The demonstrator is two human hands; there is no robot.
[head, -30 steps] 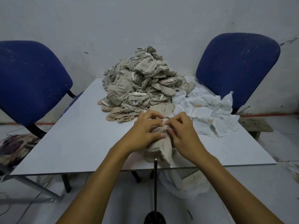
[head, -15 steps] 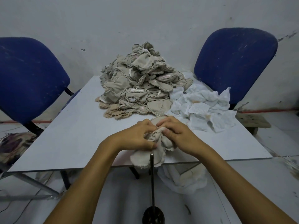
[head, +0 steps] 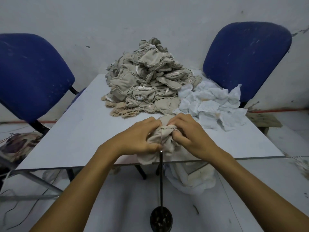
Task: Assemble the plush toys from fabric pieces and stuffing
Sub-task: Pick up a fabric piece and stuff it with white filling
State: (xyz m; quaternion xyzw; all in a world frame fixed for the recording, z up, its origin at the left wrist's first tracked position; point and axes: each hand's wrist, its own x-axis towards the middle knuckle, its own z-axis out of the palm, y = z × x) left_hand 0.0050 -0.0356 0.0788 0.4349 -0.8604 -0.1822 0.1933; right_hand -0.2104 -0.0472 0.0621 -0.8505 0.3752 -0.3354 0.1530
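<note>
Your left hand (head: 138, 136) and right hand (head: 189, 133) sit close together at the near edge of the table (head: 80, 131), both with fingers curled into the same beige fabric piece (head: 161, 136). The piece is bunched between your hands, its loose lower edge hanging over the table rim beside an upright dark rod (head: 161, 180). Beyond your hands lies the heap of beige fabric pieces (head: 147, 82), with crumpled white pieces (head: 212, 104) on its right.

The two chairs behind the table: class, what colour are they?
Dark blue chairs, seen in the head view.
</note>
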